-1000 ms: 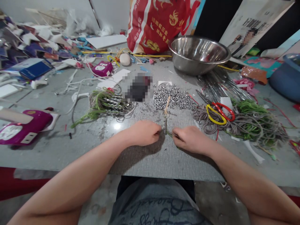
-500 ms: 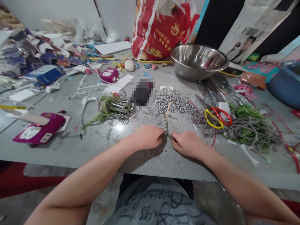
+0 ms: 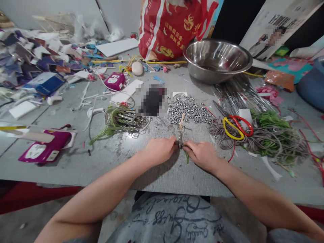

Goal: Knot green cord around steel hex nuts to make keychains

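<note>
Both hands meet near the table's front edge at a cord braid (image 3: 180,135) strung with small metal nuts. My left hand (image 3: 160,148) is closed, its fingertips pinching the cord from the left. From the right, my right hand (image 3: 202,153) pinches the cord too, with a green cord end (image 3: 187,158) hanging below it. The braid runs up to a tan strip (image 3: 182,118) lying on the table. Just beyond lies a spread of loose silver nuts (image 3: 188,109). The fingertips hide part of the cord.
A bundle of nut-strung green cords (image 3: 126,118) lies left. On the right are scissors (image 3: 234,127) with red and yellow handles and loose grey and green cords (image 3: 273,138). Behind stand a steel bowl (image 3: 217,64) and a red bag (image 3: 164,37). A purple device (image 3: 45,146) sits far left.
The hands have shifted slightly on the braid and stay close together. The green cord end now shows below the right fingers. The whole view has tilted a little.
</note>
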Available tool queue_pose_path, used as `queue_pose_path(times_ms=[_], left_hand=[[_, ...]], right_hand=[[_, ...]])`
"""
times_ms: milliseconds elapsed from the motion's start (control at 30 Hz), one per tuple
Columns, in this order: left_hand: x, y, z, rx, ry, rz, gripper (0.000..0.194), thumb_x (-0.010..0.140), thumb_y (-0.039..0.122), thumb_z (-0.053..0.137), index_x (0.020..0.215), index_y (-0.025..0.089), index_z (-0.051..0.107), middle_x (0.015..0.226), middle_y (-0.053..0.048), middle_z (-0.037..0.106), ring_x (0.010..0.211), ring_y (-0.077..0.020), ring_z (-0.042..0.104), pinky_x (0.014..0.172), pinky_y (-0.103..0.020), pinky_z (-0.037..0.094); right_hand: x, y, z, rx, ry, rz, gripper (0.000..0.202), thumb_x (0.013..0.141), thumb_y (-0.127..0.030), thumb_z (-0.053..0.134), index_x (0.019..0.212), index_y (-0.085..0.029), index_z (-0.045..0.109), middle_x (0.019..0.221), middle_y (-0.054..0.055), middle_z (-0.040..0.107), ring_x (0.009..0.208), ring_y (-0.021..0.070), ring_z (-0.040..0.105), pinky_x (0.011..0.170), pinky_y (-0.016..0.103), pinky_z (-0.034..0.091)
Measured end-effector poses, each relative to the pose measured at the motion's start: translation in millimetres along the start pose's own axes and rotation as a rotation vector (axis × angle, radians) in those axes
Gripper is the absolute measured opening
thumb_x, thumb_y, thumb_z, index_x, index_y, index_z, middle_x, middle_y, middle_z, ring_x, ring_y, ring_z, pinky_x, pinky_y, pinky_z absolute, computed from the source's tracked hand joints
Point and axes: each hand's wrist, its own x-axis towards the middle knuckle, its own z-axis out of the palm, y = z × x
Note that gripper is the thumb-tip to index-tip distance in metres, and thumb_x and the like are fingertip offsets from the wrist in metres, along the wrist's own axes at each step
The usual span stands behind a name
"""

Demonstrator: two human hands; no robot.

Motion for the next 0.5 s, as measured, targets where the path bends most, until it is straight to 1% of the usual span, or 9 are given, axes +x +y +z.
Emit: queue_pose_path(times_ms=[133, 267, 500], left_hand=[[0.1, 0.3, -0.7, -0.018, -0.030, 0.001, 0.027, 0.088, 0.035, 0.035, 0.098, 0.017, 0.054, 0.080, -0.009, 0.069, 0.076, -0.0278, 0.067, 0.062, -0.036, 0.049], [-0.6, 1.3, -0.9, -0.013, -0.062, -0.007, 0.026, 0.088, 0.032, 0.036, 0.095, 0.017, 0.056, 0.079, -0.010, 0.068, 0.076, -0.0267, 0.066, 0.064, -0.035, 0.048], [-2.1, 0.7, -3.2, -0.010, -0.099, 0.047, 0.026, 0.084, 0.025, 0.035, 0.089, 0.016, 0.058, 0.074, -0.010, 0.066, 0.073, -0.0240, 0.065, 0.063, -0.033, 0.048]], right_hand=[[-0.8, -0.1, 2.5, 0.024, 0.021, -0.004, 0.035, 0.090, -0.042, 0.038, 0.094, -0.018, 0.064, 0.066, 0.004, 0.069, 0.056, 0.0160, 0.060, 0.054, 0.027, 0.023], [-0.9, -0.5, 1.0, 0.001, 0.019, -0.021, 0.031, 0.091, -0.034, 0.038, 0.089, -0.017, 0.064, 0.061, 0.004, 0.068, 0.053, 0.0149, 0.058, 0.055, 0.028, 0.022], [-2.1, 1.4, -3.8, -0.009, -0.017, -0.105, 0.036, 0.092, -0.030, 0.031, 0.085, -0.017, 0.064, 0.054, 0.004, 0.064, 0.049, 0.0138, 0.051, 0.055, 0.029, 0.019]])
